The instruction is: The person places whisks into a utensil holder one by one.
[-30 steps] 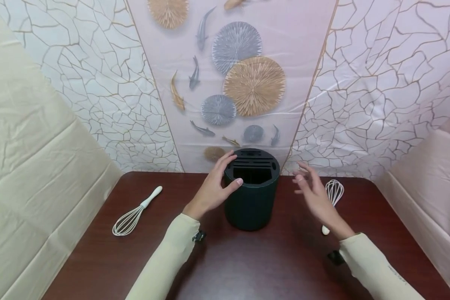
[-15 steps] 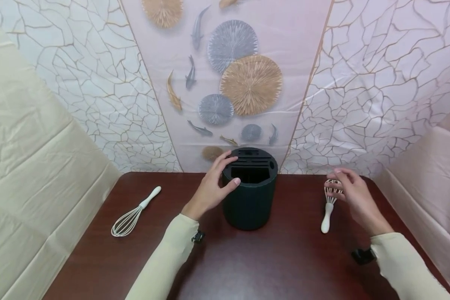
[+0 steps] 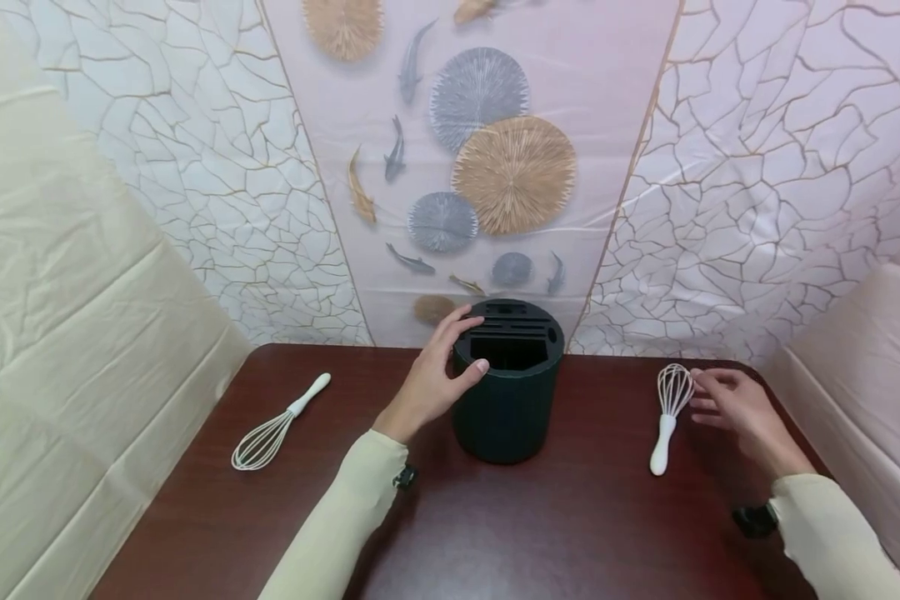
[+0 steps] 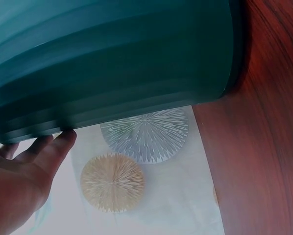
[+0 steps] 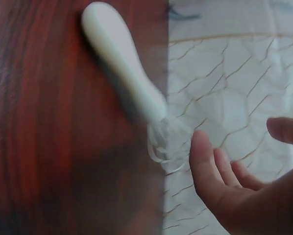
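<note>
A dark green utensil holder (image 3: pixel 504 417) stands upright on the table, its black slotted top (image 3: pixel 510 323) facing up. My left hand (image 3: pixel 429 377) rests against its left side, thumb near the front rim and fingers towards the back. In the left wrist view, fingertips (image 4: pixel 63 139) touch the ribbed wall. A white whisk (image 3: pixel 663 442) lies on the right, handle towards me. Just right of its wire head hovers my right hand (image 3: pixel 742 408), fingers loosely bent and holding nothing. The right wrist view has the whisk handle (image 5: pixel 119 54) in front of the fingers.
A second white whisk (image 3: pixel 288 411) lies at the left of the dark red-brown table (image 3: pixel 540 533). Behind the table hangs a patterned cloth (image 3: pixel 450 150), and beige cloth (image 3: pixel 67 292) closes off both sides.
My right hand has moved right, from beside the holder, across the right whisk to its far side. My left hand stays at the holder, and the view shifts slightly.
</note>
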The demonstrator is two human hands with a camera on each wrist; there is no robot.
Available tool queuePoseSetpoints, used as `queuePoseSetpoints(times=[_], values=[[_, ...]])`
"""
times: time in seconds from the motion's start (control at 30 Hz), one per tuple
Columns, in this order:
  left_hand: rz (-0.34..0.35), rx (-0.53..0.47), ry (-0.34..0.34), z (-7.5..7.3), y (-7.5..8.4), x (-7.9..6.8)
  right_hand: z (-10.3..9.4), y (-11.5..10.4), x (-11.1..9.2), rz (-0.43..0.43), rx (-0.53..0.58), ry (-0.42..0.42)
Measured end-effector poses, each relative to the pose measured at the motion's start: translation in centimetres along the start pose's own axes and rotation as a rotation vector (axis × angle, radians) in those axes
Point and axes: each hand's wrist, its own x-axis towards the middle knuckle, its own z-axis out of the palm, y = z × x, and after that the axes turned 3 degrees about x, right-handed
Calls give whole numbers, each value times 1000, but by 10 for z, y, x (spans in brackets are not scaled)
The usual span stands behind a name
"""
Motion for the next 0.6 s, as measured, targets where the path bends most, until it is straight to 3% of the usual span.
queuePoseSetpoints(times=[0.17,0.37,0.6], values=[[1,-18,12,3,-1,0,-10,17,7,82,-61,-67],[-3,-32,25,5,0,0,-19,28,14,164,-53,-145],[-1,-37,37,5,-1,0,-13,33,25,226,-69,-218]])
